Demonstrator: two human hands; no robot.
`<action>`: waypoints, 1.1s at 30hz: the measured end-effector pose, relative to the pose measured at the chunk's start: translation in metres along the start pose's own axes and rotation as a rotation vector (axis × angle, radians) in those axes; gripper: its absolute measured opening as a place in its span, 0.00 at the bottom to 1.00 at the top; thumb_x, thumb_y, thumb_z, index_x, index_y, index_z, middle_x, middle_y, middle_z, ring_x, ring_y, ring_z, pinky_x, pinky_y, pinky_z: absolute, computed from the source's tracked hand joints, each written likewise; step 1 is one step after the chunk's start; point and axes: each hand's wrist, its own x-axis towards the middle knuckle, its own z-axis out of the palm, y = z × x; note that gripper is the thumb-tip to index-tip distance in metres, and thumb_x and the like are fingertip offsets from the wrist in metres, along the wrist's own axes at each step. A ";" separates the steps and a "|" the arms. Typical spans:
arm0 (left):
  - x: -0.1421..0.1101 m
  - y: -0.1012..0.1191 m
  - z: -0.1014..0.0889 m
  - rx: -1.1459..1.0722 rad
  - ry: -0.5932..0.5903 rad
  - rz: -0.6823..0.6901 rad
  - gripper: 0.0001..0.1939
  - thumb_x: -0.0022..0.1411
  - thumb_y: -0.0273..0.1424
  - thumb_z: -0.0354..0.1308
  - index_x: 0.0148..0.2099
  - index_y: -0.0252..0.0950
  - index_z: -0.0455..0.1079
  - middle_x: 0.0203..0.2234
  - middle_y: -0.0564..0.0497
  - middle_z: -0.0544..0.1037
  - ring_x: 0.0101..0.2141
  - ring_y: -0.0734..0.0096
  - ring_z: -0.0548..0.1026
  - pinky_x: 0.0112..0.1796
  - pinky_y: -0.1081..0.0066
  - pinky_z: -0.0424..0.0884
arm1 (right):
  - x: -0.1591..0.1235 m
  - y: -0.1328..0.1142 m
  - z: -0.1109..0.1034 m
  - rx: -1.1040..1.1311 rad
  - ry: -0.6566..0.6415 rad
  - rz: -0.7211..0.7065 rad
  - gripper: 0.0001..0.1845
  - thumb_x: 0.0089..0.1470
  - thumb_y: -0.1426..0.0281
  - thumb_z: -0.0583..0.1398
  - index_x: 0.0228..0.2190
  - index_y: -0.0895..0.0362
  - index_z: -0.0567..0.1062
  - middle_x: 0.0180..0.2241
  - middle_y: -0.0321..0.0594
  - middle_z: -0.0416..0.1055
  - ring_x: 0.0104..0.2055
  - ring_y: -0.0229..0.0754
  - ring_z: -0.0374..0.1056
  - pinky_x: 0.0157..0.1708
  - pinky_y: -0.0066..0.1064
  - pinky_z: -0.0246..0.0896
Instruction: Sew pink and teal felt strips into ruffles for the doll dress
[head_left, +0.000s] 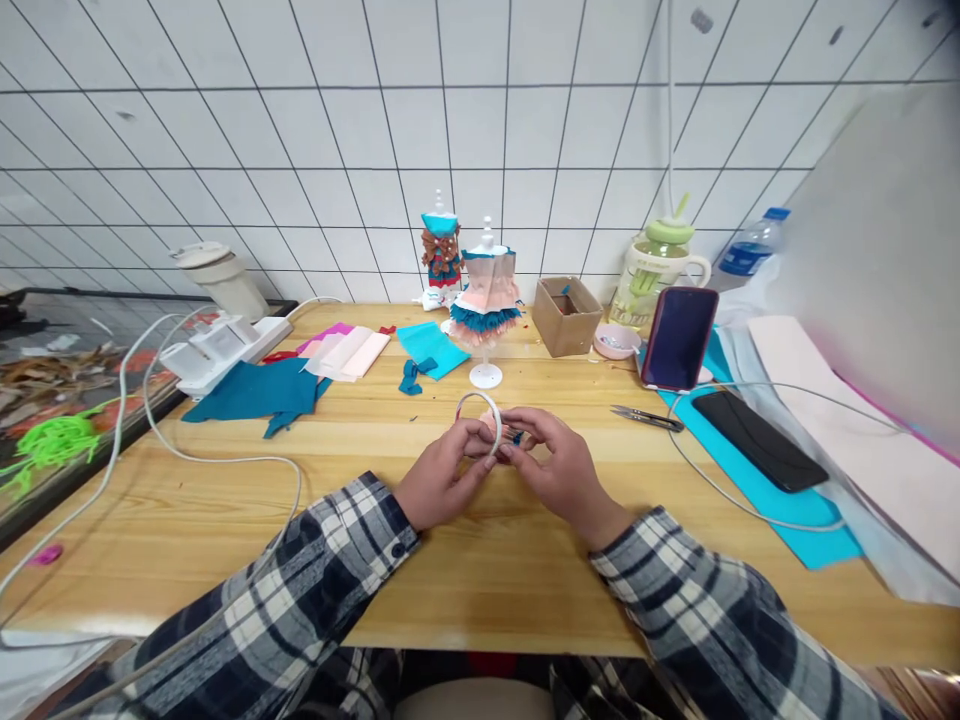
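Main risk, as I see it from here: the thin white ring [496, 425] is on edge in the fingertips, so a loose pinch could let it roll or twist out. Squeezing too hard could bend it, if it's as light as it looks. The small pink piece [488, 421] at the ring, with a dark teal bit [518, 438] near the right fingers, could crumple or tear if pulled unevenly; looks papery. A white cable [240, 459] runs down by the left sleeve [337, 545], so a sideways sweep of that arm could drag it. Reaching forward too far could knock the dressed stand [486, 376], which has a narrow stem on a small round base. Snips [646, 417] are off to the right, well apart from the fingers, so little danger there.

Position: the ring is between the two hands, above the wooden table [487, 570], stand just beyond. Left hand [446, 475] is nearly closed, thumb and fingers pinching the ring at its near side. Right hand [559, 465] is curled and narrow, fingertips up against the ring's right edge; can't tell whether they grip the ring, the pink piece or the teal bit.
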 end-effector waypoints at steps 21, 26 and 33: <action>0.005 0.000 -0.004 0.211 -0.157 0.001 0.11 0.65 0.30 0.49 0.48 0.38 0.68 0.39 0.49 0.78 0.39 0.66 0.75 0.40 0.70 0.68 | 0.001 0.009 0.000 0.030 -0.040 0.120 0.05 0.52 0.70 0.62 0.32 0.54 0.70 0.38 0.39 0.76 0.32 0.39 0.71 0.26 0.27 0.64; 0.003 0.002 -0.004 0.169 -0.153 -0.043 0.12 0.67 0.33 0.48 0.50 0.39 0.68 0.39 0.49 0.78 0.38 0.67 0.74 0.39 0.71 0.67 | 0.001 0.009 -0.002 -0.025 -0.010 0.053 0.17 0.54 0.69 0.61 0.46 0.52 0.72 0.45 0.40 0.74 0.35 0.39 0.72 0.26 0.27 0.66; 0.005 0.003 -0.003 0.111 -0.129 -0.169 0.11 0.67 0.33 0.46 0.41 0.38 0.69 0.28 0.54 0.77 0.31 0.71 0.73 0.34 0.73 0.65 | 0.000 0.005 -0.001 -0.140 -0.021 -0.037 0.03 0.56 0.69 0.60 0.33 0.53 0.75 0.36 0.40 0.75 0.37 0.42 0.70 0.34 0.32 0.65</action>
